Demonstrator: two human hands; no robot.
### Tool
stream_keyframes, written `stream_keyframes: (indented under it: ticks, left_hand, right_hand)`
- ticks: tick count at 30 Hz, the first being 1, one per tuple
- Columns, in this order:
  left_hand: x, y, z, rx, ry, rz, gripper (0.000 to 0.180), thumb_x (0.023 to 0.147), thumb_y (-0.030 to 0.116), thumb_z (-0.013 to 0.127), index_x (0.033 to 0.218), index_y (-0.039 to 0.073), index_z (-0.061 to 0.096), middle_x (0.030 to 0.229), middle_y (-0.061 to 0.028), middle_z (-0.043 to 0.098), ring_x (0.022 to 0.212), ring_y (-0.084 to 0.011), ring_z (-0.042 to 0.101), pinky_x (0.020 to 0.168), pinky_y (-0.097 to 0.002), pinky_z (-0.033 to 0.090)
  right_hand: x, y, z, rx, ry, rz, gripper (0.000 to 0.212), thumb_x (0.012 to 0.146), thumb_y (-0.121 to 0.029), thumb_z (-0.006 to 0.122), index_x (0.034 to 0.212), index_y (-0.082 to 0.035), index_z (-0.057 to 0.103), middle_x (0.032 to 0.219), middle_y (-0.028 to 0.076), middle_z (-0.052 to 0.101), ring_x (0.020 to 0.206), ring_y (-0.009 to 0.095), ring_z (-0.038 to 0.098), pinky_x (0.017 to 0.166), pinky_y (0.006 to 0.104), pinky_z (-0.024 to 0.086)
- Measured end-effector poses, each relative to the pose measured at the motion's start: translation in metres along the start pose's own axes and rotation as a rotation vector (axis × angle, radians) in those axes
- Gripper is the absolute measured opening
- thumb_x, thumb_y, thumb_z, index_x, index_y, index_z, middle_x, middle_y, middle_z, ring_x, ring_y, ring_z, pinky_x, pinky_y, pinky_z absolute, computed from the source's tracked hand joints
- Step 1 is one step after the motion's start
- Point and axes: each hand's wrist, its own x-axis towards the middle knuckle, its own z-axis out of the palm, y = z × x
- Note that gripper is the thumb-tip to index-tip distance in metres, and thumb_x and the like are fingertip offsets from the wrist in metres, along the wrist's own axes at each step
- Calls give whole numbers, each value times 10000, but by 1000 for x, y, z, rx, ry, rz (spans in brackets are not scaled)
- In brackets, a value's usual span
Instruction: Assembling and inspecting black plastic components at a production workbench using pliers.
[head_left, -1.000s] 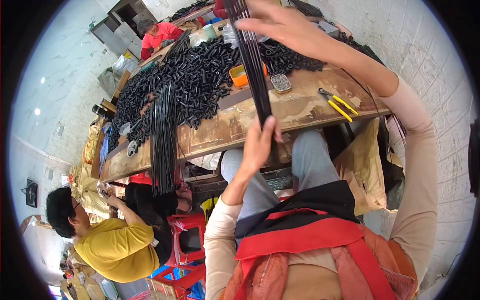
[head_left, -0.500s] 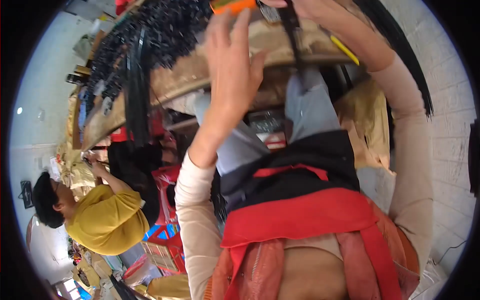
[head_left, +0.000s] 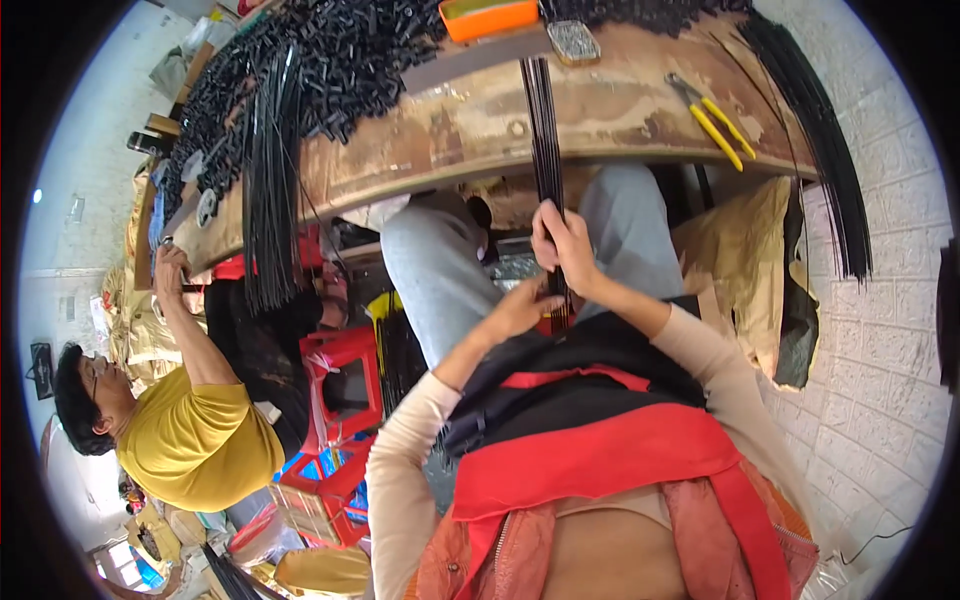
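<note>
A bundle of thin black strips (head_left: 542, 130) runs from the worktable down over its front edge toward my lap. My right hand (head_left: 566, 245) is closed around this bundle just below the edge. Lower down, my left hand (head_left: 522, 308) has its fingers closed on the bundle's near end; part of that end is hidden behind the fingers. Yellow-handled pliers (head_left: 712, 120) lie on the table to the right. Beyond the bundle's far end are an orange tray (head_left: 490, 18) and a small tin of silvery bits (head_left: 573, 43).
Small black pieces (head_left: 340, 60) are heaped over the far table (head_left: 400, 140). More black strips hang over the edge at left (head_left: 270, 180) and right (head_left: 820, 150). A person in yellow (head_left: 200, 440) works at left beside red stools (head_left: 340, 380). A brown sack (head_left: 740, 260) hangs below the table.
Both hands have come down from the far part of the table to near my lap. The bundle now lies in line with me over the edge, and the pliers show fully.
</note>
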Motion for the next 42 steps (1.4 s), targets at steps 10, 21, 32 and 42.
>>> stream_keyframes:
  ticks: [10,21,32,42]
  left_hand:
    - [-23,199,-79,804,192,81,227,927,95,568,1130,25,643,906,-92,700,854,-160,660,782,-293,505]
    - [184,285,-256,1532,1036,340,281,773,280,739,898,75,593,941,-131,654,856,-343,647,708,-436,510]
    - [161,318,-268,741,549,158,224,855,-39,573,1074,5,560,992,-103,643,776,-162,665,617,-283,529]
    - [181,296,-273,1683,375,460,229,691,-22,699,912,29,667,900,-138,546,944,-335,566,805,-388,475]
  right_hand:
    - [30,-70,15,-76,-61,-136,228,958,-219,568,1040,-11,521,857,60,594,704,123,571,651,249,452]
    - [44,-60,16,-83,-62,-68,83,934,-95,576,919,-28,530,697,-7,502,597,65,476,562,218,380]
    - [50,-62,7,15,-68,-32,57,933,-63,581,954,-29,541,722,-8,507,609,66,475,560,215,379]
    - [47,-64,9,21,-89,-34,88,933,-93,591,973,-28,547,725,-11,510,615,65,482,575,217,391]
